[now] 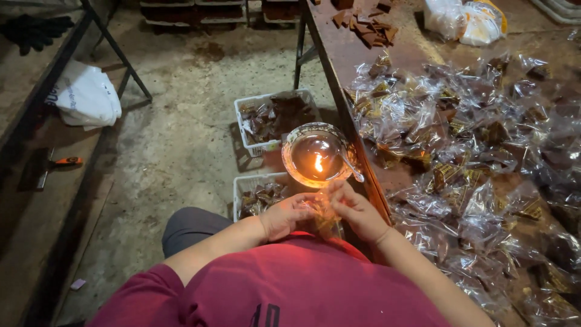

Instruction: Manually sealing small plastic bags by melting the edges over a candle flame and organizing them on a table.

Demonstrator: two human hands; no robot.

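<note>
My left hand (285,216) and my right hand (358,212) meet in front of my chest, both pinching one small clear plastic packet (324,213) with a brown piece inside. The packet sits just below a glass bowl (317,156) that holds a small burning flame (318,162), with a spoon handle (353,170) leaning on its rim. The bowl rests at the left edge of a dark wooden table (348,51). To my right, the table is covered by a heap of several clear packets (478,157) with brown contents.
Two white plastic baskets stand on the concrete floor, the far basket (272,119) and the near basket (257,194), both holding brown pieces. Loose brown pieces (366,24) lie at the table's far end beside plastic bags (466,21). A white bag (85,97) and an orange-handled tool (57,163) lie at left.
</note>
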